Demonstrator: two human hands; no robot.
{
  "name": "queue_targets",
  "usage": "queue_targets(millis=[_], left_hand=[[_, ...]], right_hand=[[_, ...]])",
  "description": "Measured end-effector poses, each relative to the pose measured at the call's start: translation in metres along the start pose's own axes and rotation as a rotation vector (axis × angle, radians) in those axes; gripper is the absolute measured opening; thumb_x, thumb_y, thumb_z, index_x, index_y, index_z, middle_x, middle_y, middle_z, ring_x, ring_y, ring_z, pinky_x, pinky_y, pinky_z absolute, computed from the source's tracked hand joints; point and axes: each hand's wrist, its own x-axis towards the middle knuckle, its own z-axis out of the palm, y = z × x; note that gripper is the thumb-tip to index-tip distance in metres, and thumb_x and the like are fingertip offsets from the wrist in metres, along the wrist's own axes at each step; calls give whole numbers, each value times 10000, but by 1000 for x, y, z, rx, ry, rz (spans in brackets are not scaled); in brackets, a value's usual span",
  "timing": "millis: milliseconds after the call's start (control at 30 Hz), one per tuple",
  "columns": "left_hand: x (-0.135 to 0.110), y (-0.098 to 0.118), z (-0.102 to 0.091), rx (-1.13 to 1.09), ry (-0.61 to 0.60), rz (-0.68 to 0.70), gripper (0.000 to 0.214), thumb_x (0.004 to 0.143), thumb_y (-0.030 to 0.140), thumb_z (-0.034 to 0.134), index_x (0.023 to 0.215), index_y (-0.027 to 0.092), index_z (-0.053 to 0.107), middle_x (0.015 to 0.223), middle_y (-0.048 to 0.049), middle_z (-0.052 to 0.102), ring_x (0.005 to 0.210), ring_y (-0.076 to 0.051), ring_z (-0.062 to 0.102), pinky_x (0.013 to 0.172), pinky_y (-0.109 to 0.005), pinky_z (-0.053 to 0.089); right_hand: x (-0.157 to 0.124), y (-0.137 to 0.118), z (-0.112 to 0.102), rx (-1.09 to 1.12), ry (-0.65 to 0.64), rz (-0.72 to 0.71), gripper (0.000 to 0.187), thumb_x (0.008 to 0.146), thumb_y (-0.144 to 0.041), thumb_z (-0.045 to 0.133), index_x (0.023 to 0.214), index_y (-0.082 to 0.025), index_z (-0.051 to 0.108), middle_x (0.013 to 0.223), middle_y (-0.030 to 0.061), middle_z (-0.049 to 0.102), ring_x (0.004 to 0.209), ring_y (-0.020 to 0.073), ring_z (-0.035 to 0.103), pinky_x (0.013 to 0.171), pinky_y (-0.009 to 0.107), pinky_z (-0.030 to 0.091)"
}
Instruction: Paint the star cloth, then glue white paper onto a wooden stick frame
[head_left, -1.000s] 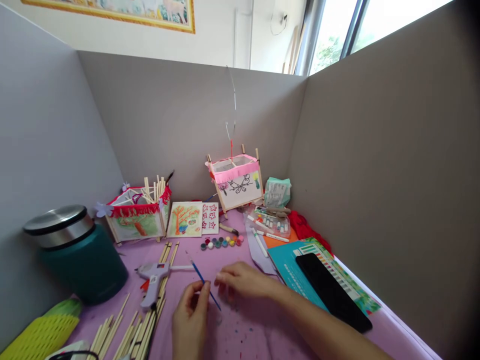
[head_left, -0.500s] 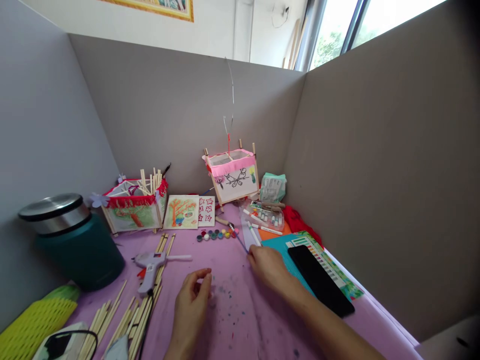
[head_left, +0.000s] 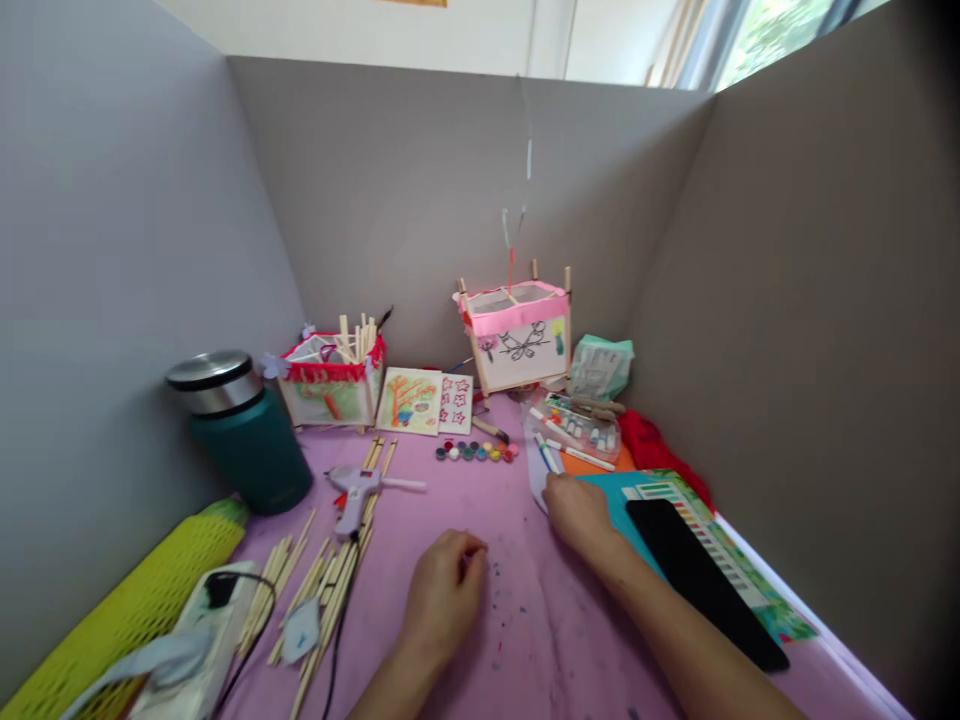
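My right hand (head_left: pixel 579 512) is closed at the edge of the blue sheet (head_left: pixel 611 490). Its fingertips pinch the end of a thin blue paintbrush (head_left: pixel 543 449), which lies close against a white marker (head_left: pixel 553 462); the brush is partly blurred. My left hand (head_left: pixel 448 588) hovers low over the purple tablecloth (head_left: pixel 517 630), fingers loosely curled and thumb apart, with nothing in it. Beyond both hands is a row of small paint pots (head_left: pixel 478 453). A clear case of paint tubes (head_left: pixel 589 432) sits behind the markers.
A black slab (head_left: pixel 705 585) lies at right. To the left are a glue gun (head_left: pixel 355 497), wooden sticks (head_left: pixel 330 590), a power strip (head_left: pixel 202 620) and a teal flask (head_left: pixel 251 440). At the back stand a pink-trimmed lantern (head_left: pixel 525 350), a red-trimmed one (head_left: pixel 330 390) and picture cards (head_left: pixel 410 402).
The view has swung left and down. My right hand has moved the paintbrush from the paint pots to beside the white marker. My left hand stays over the cloth.
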Motion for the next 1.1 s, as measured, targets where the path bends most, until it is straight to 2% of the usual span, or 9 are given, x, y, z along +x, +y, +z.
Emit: queue_targets(millis=[133, 300, 400, 467, 600, 700, 767, 933, 1100], left_hand=[[-9, 11, 0, 301, -150, 118, 273, 860, 219, 396, 852, 206, 669, 843, -44, 655, 777, -155, 612, 695, -256, 428], [-10, 15, -3, 384, -172, 114, 222, 852, 245, 450, 884, 239, 670, 871, -11, 659, 790, -138, 611, 711, -236, 430], [-12, 18, -10, 465, -141, 74, 209, 859, 246, 451, 892, 234, 657, 873, -16, 645, 790, -140, 598, 707, -244, 427], [-17, 19, -21, 542, -88, 11, 215, 872, 234, 430, 892, 210, 643, 874, -40, 631, 803, -160, 584, 715, -271, 423], [-35, 12, -58, 697, 66, -172, 257, 894, 194, 365, 891, 153, 619, 916, -114, 606, 918, -235, 546, 774, -353, 404], [-50, 0, -82, 894, 119, -331, 211, 875, 225, 421, 911, 162, 619, 965, -110, 611, 957, -253, 540, 775, -357, 405], [-57, -8, -89, 975, 115, -370, 208, 871, 266, 438, 895, 168, 619, 935, -98, 619, 930, -252, 559, 748, -351, 412], [-60, -21, -84, 1054, 116, -398, 246, 877, 189, 367, 875, 146, 609, 895, -111, 624, 858, -244, 594, 694, -340, 415], [-54, -20, -82, 1062, 105, -412, 251, 860, 160, 358, 912, 120, 600, 892, -136, 625, 847, -262, 609, 663, -338, 428]], right_hand=[[-14, -4, 3, 12, 48, -85, 265, 933, -262, 373, 962, -137, 605, 952, 164, 672, 808, 252, 670, 624, 304, 440], [-33, -7, 8, 46, 40, -232, 241, 916, -281, 415, 974, -168, 620, 898, 120, 707, 757, 263, 683, 585, 313, 444], [-47, -11, 9, 165, 195, -324, 279, 921, -305, 401, 1087, -205, 602, 996, 81, 705, 769, 238, 687, 613, 317, 469], [-58, -17, 13, 272, 266, -445, 297, 930, -303, 376, 1070, -199, 616, 995, 72, 708, 787, 210, 687, 667, 305, 486], [-76, -30, 30, 412, 236, -634, 310, 934, -264, 351, 1004, -189, 645, 948, 68, 717, 785, 171, 683, 702, 271, 496], [-79, -33, 38, 479, 171, -645, 301, 930, -259, 362, 1003, -197, 647, 955, 61, 714, 804, 164, 680, 723, 267, 500], [-78, -34, 38, 510, 156, -640, 303, 931, -263, 361, 1005, -198, 647, 953, 59, 713, 812, 166, 678, 732, 271, 499], [-77, -33, 33, 535, 129, -631, 310, 934, -270, 353, 983, -201, 651, 919, 58, 711, 787, 162, 669, 731, 268, 493], [-77, -33, 34, 535, 112, -640, 311, 938, -267, 347, 977, -196, 647, 914, 59, 703, 791, 162, 661, 730, 265, 482]])
